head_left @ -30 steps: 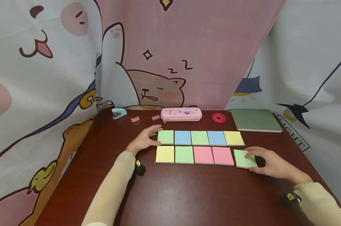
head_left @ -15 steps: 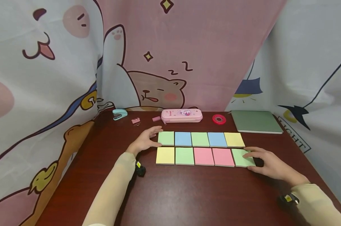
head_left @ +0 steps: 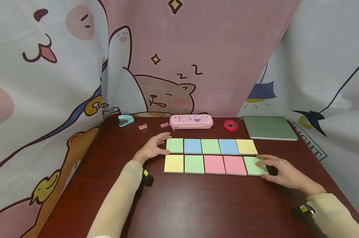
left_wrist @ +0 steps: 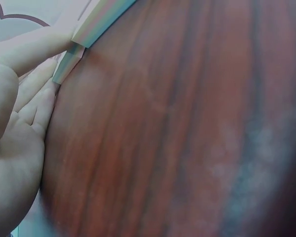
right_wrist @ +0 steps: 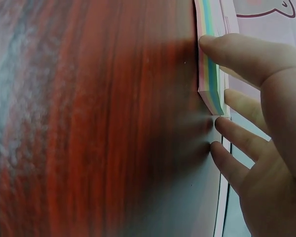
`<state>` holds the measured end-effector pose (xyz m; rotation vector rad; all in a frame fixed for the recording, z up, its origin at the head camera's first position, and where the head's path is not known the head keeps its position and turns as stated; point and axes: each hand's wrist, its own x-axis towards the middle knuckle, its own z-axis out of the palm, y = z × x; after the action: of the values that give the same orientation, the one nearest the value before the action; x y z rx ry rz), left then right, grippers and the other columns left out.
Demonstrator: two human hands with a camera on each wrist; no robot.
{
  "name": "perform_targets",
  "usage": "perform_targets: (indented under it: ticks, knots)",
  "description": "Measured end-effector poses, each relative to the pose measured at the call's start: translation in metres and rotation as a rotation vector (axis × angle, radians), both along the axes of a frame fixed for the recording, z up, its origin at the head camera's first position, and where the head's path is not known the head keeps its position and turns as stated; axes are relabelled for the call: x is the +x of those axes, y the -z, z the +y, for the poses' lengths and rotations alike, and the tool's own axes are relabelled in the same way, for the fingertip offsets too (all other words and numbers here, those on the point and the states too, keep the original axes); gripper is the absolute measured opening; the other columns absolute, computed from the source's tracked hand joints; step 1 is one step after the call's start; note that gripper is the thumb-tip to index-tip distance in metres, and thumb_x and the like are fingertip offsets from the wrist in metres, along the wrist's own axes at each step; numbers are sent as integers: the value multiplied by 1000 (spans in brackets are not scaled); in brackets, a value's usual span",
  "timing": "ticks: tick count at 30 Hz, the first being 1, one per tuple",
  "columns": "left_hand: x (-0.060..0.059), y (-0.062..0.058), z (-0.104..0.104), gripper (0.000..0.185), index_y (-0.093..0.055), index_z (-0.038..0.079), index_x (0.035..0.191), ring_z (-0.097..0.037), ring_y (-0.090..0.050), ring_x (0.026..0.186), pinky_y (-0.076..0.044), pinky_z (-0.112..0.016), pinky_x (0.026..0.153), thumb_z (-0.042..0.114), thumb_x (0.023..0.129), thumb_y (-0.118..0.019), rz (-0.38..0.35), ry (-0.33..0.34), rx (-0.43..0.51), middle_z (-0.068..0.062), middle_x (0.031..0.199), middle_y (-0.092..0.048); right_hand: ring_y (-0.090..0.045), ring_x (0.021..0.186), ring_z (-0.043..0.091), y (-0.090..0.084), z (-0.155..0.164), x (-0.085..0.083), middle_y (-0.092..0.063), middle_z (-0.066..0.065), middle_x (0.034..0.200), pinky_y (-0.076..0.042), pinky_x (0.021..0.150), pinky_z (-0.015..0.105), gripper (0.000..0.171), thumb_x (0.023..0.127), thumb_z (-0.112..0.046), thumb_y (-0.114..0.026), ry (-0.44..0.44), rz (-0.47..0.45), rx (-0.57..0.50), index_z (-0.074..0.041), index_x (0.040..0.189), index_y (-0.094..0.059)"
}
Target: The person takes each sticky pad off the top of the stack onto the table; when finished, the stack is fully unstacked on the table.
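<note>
Ten coloured sticky-note pads lie in two rows of five on the dark wooden table (head_left: 197, 205). My left hand (head_left: 157, 146) rests flat against the left edge of the back row's green pad (head_left: 174, 145), fingers straight. In the left wrist view the left hand's fingers (left_wrist: 24, 98) touch that pad's corner (left_wrist: 69, 61). My right hand (head_left: 269, 167) lies at the right end of the front row, fingers spread on and beside the green end pad (head_left: 253, 165). In the right wrist view the thumb (right_wrist: 241, 54) presses the pad's layered edge (right_wrist: 209, 64).
Along the back of the table stand a teal stapler (head_left: 125, 120), a pink binder clip (head_left: 142, 127), a pink eraser (head_left: 164, 125), a pink pencil case (head_left: 191, 121), a red tape roll (head_left: 230, 125) and a green notebook (head_left: 269, 127). Cartoon curtains close in the back and sides.
My right hand has slid the green end pad left and slightly back, so it now sits flush beside the pink pad. The left hand has not moved.
</note>
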<state>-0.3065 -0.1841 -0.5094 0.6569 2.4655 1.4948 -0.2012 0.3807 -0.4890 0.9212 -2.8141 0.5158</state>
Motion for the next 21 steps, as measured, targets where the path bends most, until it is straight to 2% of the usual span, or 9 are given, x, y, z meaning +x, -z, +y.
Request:
perform_targets:
  ticks: [11,16,21]
  knots:
    - [0,0,0,87,-38,8,162,-29,-43,150,-33,-48,125,12,89,-86,-17,-15,39,-10,159,-51,-61,122,30,-2,0,0,-63,12,143,-45,93,17,46,81,-35,-93,25,-19,1,-26,123,-75]
    - [2,-2,0,82,-38,7,161,-32,-44,150,-33,-52,124,12,93,-82,-17,-35,77,-14,159,-51,-60,121,23,-4,1,0,-63,10,143,-41,94,10,48,80,-34,-94,34,7,-9,-26,123,-75]
    - [2,-6,-1,76,-39,3,160,-36,-46,148,-35,-55,123,9,95,-78,-26,-65,140,-19,158,-50,-58,122,18,-12,-1,0,-63,12,141,-33,96,3,52,80,-27,-94,25,53,-64,-19,127,-74]
